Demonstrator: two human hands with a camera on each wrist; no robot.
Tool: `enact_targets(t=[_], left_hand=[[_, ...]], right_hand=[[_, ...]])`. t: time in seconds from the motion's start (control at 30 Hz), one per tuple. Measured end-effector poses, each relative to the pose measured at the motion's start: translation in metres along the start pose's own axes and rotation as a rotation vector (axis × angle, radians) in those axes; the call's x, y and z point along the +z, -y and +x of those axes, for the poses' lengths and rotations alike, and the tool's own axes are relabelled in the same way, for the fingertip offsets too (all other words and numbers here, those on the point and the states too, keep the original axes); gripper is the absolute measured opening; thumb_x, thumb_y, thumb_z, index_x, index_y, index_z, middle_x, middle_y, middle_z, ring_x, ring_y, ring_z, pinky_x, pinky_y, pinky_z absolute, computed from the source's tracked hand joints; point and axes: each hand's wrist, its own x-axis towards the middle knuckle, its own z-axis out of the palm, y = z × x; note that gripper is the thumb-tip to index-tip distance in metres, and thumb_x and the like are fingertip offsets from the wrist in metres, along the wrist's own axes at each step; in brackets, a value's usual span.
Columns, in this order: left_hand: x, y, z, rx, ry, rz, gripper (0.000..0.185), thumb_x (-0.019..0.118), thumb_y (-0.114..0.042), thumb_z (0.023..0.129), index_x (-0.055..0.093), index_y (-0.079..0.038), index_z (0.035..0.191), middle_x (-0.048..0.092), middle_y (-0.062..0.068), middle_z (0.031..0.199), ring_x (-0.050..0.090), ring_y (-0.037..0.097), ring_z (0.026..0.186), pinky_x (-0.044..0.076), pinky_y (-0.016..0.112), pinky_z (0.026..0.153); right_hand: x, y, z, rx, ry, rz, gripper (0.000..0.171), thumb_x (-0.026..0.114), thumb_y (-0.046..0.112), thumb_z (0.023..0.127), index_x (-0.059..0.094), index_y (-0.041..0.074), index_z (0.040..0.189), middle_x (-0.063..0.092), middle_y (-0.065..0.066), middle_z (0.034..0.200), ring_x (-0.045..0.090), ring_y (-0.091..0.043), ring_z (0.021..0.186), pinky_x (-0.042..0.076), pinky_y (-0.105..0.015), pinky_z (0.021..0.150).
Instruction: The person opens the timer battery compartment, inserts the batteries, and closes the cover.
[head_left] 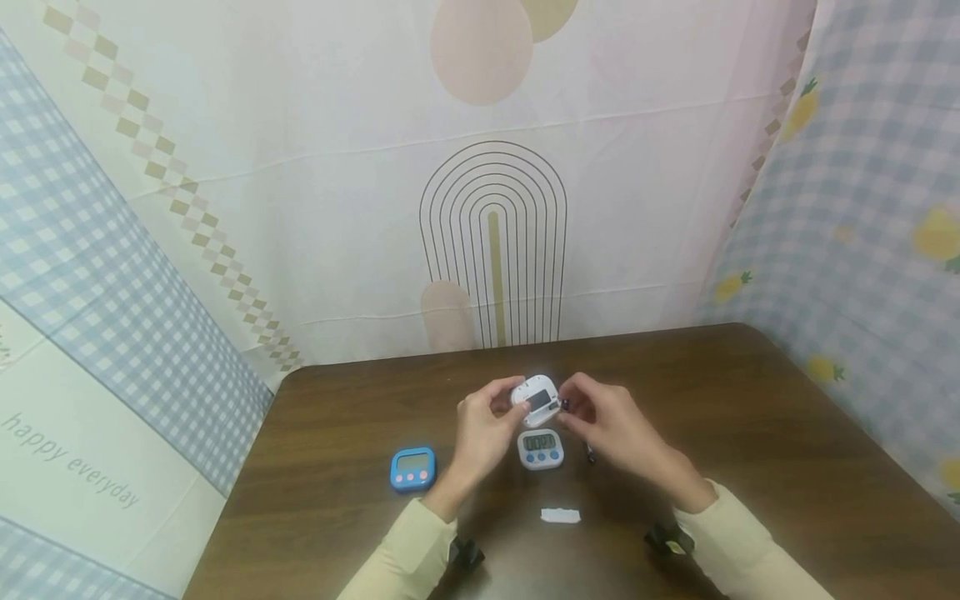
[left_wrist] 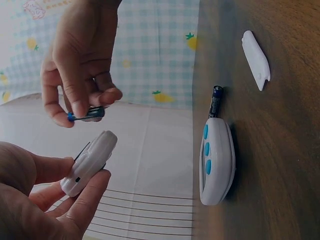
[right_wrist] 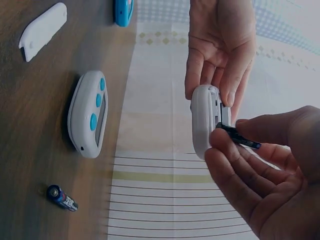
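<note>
My left hand [head_left: 483,429] grips a white digital timer [head_left: 537,387] at its side, between thumb and fingers. Its back faces up with the battery compartment exposed. Beside it, my right hand [head_left: 618,423] pinches a small dark battery [right_wrist: 241,136] between thumb and fingertips. In the right wrist view one end of this battery overlaps the compartment edge. Below the hands, another white timer [head_left: 541,450] with blue buttons lies face up, digits on its screen. A second battery [right_wrist: 62,198] lies on the table to the right of that timer.
Nearer to me on the brown table [head_left: 330,433] lies a loose white battery cover [head_left: 560,516]. A blue timer [head_left: 412,469] with pink buttons rests left of my left hand. Patterned cloths [head_left: 345,233] hang behind the table and at both sides.
</note>
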Motion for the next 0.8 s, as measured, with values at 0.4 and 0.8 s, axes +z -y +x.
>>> enact_targets(t=[0.4,0.8], left_hand=[[0.001,0.003,-0.001,-0.004,0.024,-0.02,0.033,0.079,-0.001,0.092,0.075,-0.004,0.125,0.078,0.017,0.118,0.079,0.025,0.091,0.066,0.027,0.078],[0.001,0.0,-0.002,-0.01,0.041,-0.016,0.034,0.078,-0.001,0.093,0.074,-0.004,0.127,0.078,0.015,0.119,0.079,0.022,0.091,0.065,0.026,0.076]], right_hand=[[0.009,0.002,0.0,-0.077,-0.091,0.034,0.029,0.085,-0.004,0.084,0.069,0.007,0.106,0.076,-0.001,0.095,0.074,-0.01,0.081,0.064,-0.023,0.073],[0.02,-0.003,-0.001,-0.297,-0.188,0.03,0.035,0.087,-0.017,0.074,0.076,0.008,0.096,0.073,0.001,0.093,0.071,-0.012,0.079,0.065,-0.025,0.071]])
